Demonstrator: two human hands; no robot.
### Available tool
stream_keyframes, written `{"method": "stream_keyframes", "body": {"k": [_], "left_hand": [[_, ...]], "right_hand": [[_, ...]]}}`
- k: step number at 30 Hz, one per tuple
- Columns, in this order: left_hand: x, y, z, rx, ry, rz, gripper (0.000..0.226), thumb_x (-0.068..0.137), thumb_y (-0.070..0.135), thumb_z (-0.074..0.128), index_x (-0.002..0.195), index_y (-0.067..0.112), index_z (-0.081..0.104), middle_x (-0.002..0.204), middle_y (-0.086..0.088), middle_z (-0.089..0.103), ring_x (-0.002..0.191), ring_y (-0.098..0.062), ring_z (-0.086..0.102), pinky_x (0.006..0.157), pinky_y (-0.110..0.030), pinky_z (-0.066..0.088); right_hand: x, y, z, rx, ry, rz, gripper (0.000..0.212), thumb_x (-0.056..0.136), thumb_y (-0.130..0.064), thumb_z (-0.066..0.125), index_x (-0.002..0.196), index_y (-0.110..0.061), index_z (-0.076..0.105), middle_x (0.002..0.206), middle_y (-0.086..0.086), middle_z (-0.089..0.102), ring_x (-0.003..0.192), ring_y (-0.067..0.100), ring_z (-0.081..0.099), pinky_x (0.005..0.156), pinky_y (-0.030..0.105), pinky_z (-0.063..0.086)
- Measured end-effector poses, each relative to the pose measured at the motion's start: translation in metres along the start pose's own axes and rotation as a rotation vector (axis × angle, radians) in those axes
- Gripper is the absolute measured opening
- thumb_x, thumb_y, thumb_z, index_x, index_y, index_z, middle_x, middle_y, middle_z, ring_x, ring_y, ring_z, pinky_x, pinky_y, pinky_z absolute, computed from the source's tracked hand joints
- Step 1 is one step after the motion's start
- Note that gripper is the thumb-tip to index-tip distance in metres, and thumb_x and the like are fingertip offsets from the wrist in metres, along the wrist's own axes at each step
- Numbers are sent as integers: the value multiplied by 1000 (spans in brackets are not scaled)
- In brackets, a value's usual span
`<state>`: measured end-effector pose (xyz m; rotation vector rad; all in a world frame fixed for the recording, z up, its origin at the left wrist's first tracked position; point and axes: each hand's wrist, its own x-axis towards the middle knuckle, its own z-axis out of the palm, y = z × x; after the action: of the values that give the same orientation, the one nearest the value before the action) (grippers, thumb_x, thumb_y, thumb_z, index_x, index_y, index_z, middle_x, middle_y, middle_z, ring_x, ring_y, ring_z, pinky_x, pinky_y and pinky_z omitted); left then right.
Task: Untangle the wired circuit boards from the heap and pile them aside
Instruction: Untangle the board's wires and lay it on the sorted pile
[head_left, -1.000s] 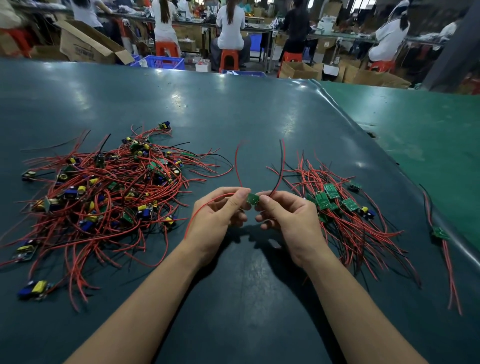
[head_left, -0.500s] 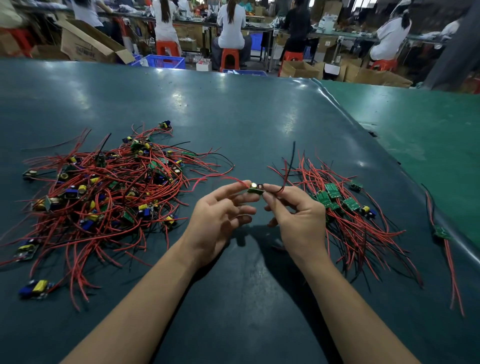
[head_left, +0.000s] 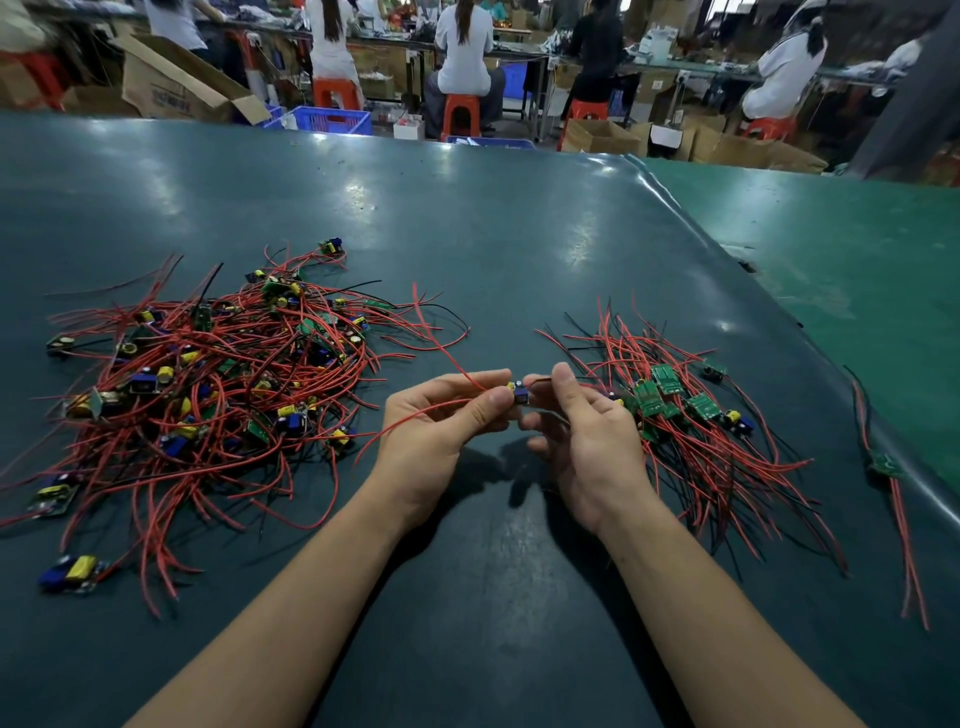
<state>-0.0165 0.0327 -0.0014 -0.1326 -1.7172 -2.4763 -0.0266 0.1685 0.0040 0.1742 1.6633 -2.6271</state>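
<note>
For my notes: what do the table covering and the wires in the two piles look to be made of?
Table covering: a dark teal sheet, probably vinyl or rubber; it is smooth, mirrors the ceiling lights in soft glare patches, and curls at its right edge.
Wires: mostly red with a few black, apparently plastic-insulated flexible leads; they bend in loose curves and look slightly glossy. The metal core cannot be seen.

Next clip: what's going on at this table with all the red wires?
A person is sorting small wired circuit boards on a dark green table. Both hands hold one board up between them: the left hand pinches it along with its red wire, and the right hand pinches its other side. A big tangled heap lies to the left, a smaller sorted pile to the right. One stray board with wires sits near the table's right edge.
</note>
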Motion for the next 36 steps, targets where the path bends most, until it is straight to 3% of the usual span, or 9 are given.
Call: {"method": "stream_keyframes", "body": {"k": [4,10,15,19,22,26,31,36], "left_hand": [[0,-1,-1,120,0,3,26,76,1,76,99,10,70,81,0,76,73,-10,69,72,-18,54],[-2,1,1,229,-62,7,17,77,-3,76,86,12,74,76,0,76,69,-7,69,69,-17,53],[-3,2,0,194,-59,-62,14,76,-2,76,86,8,75,76,-7,75,68,-12,69,67,-18,54],[-1,0,0,209,-53,-86,11,76,1,77,86,5,76,74,-10,74,66,-15,67,68,-20,55],[-2,-1,0,241,-63,-82,10,76,3,78,86,5,76,73,-8,74,66,-14,67,67,-20,55],[1,0,-2,170,-4,-90,11,76,2,77,85,6,75,72,-7,74,64,-12,66,64,-19,53],[1,0,-2,174,-10,-108,11,76,2,78,85,6,75,72,-8,74,63,-13,67,63,-18,53],[2,1,-4,97,8,-126,11,69,10,80,80,10,77,74,-11,73,63,-16,67,64,-22,55]], "right_hand": [[0,3,-1,-129,41,-37,17,91,-17,68,76,-10,71,62,1,64,45,9,55,38,18,42],[1,3,-4,-256,58,-111,10,88,-12,70,79,-14,73,65,0,65,47,8,52,38,20,40],[1,4,-5,-322,28,-162,23,90,-7,65,79,-23,76,65,-2,65,52,13,54,42,24,43],[3,0,-8,-324,37,-193,27,89,2,59,98,-20,71,71,-2,68,52,11,56,40,23,43],[3,0,-8,-377,35,-224,35,90,8,50,102,-19,69,81,1,73,49,8,55,38,22,42],[6,-1,-10,-244,76,-172,18,96,-2,55,104,-12,67,83,2,75,50,7,55,38,19,40],[7,-3,-12,-170,58,-123,29,95,5,50,98,-17,70,79,4,73,45,7,49,39,18,37],[8,-11,-14,22,8,-67,20,96,-4,55,99,-15,71,85,10,75,44,10,51,40,18,39]]}}
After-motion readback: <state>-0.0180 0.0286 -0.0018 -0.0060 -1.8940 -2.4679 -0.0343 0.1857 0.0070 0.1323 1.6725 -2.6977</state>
